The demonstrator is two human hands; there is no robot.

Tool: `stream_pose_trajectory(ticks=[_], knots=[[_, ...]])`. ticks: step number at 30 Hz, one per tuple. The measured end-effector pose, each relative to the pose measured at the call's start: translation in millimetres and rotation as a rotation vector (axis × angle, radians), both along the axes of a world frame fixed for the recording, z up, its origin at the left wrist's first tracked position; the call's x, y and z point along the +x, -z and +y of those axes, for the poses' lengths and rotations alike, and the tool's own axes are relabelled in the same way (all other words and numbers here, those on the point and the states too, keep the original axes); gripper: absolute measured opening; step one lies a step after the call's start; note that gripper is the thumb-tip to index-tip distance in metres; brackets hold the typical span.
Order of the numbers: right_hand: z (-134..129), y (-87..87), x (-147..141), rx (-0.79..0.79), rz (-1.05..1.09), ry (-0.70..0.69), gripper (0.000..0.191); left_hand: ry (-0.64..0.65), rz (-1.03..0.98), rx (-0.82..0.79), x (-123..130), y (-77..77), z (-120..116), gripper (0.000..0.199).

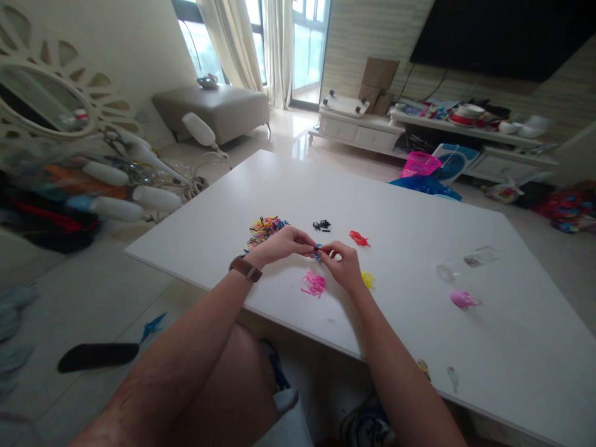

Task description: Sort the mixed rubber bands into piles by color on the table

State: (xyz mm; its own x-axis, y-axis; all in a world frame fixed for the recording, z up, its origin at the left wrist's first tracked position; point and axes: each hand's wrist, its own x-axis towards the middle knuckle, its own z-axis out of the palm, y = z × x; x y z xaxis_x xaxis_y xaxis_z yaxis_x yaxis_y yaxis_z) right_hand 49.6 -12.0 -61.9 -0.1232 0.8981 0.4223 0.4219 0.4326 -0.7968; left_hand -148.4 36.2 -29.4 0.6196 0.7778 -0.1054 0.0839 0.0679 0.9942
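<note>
My left hand (285, 242), with a brown watch on the wrist, and my right hand (342, 263) meet over the white table (410, 230). Both pinch something small and dark between their fingertips, too small to name. Just under the fingertips a bit of blue shows (318, 253). A mixed multicolored pile of small bands (265, 231) lies beside my left hand. Around the hands are separate heaps: black (322, 225), red (360, 238), pink (313, 284), and yellow (367, 280), the last partly hidden by my right hand.
A clear jar (482, 256) lies on the table's right side, with a pink object (463, 300) near it. Small items lie by the front edge, next to my right forearm. White lamp arms (156, 198) stand beyond the left edge.
</note>
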Motion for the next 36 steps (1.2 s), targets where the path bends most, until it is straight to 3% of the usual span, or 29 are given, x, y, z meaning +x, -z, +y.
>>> stream_pose_trajectory(ticks=[6,9,13,17,23,26,29,33,36], knots=[[-1.1,-1.3,3.2,0.060,-0.036,0.095,0.013,-0.007,-0.037,-0.056,2.3,3.2,1.6,0.030],[1.6,1.3,7.6,0.141,-0.125,0.207,0.013,-0.103,-0.053,-0.057,4.0,4.3,3.6,0.031],[10.5,4.5,12.6,0.190,-0.404,0.302,0.013,-0.284,-0.121,-0.026,9.8,7.2,11.9,0.026],[28.5,2.0,13.4,0.183,-0.641,0.390,0.017,-0.414,-0.202,-0.006,16.2,12.8,22.8,0.025],[71.1,-3.6,9.9,0.117,-0.772,0.427,0.021,-0.444,-0.244,-0.049,18.6,17.8,26.2,0.031],[85.0,-6.5,6.2,0.055,-0.769,0.412,0.019,-0.433,-0.228,-0.045,18.3,18.6,25.0,0.035],[86.9,-11.3,2.3,0.027,-0.616,0.354,0.017,-0.420,-0.192,-0.009,18.6,19.1,25.5,0.038],[78.4,-18.9,-2.3,-0.082,-0.228,0.106,0.021,-0.396,-0.223,-0.010,20.0,20.1,27.5,0.036],[73.6,-22.3,-4.9,-0.187,-0.099,-0.062,0.025,-0.367,-0.277,-0.014,20.4,20.8,27.5,0.033]])
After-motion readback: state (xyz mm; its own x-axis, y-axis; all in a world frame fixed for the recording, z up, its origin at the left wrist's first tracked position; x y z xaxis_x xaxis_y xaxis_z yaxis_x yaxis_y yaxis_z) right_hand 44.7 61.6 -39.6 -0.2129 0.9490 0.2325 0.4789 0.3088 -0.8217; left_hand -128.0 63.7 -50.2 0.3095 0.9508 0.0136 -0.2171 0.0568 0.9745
